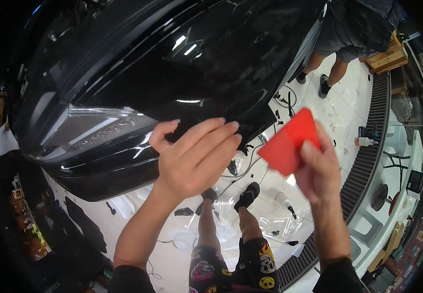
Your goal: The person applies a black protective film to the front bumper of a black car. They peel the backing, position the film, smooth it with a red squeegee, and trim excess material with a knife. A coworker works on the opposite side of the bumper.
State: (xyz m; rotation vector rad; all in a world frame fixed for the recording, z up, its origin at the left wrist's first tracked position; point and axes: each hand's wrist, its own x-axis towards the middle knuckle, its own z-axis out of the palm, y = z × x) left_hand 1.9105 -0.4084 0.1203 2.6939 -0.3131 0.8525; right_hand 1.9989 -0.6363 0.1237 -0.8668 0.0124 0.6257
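Observation:
A glossy black car body (211,63) fills the upper left, with a clear lamp (108,127) low on its side. My left hand (194,158) rests at the panel's lower edge, back of the hand up, fingers stretched out over the black surface and thumb apart. To its right, a pointed black flap (260,122) juts out from the panel; whether it is loose film I cannot tell. Away from the car, my right hand (321,168) grips a flat red squeegee (292,144) between thumb and fingers, its broad side facing up.
Another person's legs (336,73) stand at the upper right, beside the car. Cables (240,175), black scraps (184,212) and clear film (284,219) litter the white tiled floor. A white bottle (284,200) lies near my feet. Along the right runs a dark floor grate (368,132).

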